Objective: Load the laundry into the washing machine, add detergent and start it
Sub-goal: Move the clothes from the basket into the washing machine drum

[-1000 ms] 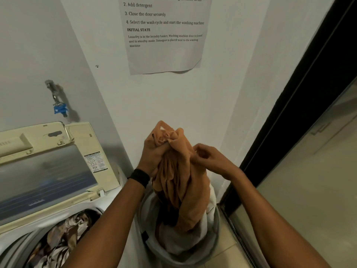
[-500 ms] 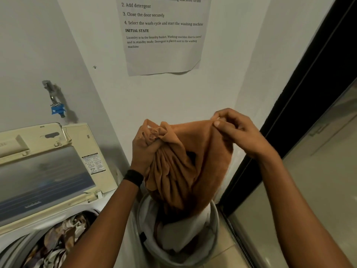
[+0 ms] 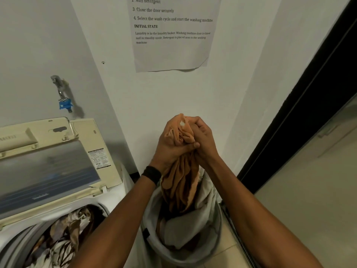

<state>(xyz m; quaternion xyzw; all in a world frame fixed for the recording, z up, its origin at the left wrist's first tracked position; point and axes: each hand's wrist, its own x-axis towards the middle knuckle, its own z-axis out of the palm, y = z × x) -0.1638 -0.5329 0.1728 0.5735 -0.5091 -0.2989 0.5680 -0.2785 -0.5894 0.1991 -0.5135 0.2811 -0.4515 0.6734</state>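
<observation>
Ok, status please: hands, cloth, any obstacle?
Left hand and right hand both grip orange cloth, its tail hanging in basket. Washer lid open, drum part loaded. No obstacle seen.

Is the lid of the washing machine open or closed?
Open: the lid stands raised, and patterned clothes show in the drum below it.

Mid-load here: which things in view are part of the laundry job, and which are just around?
Job: orange cloth, gripped by left hand and right hand; laundry basket with pale laundry; washing machine, lid raised, patterned clothes in drum.
Around: wall tap with blue fitting; instruction sheet on the wall; dark door frame.
</observation>
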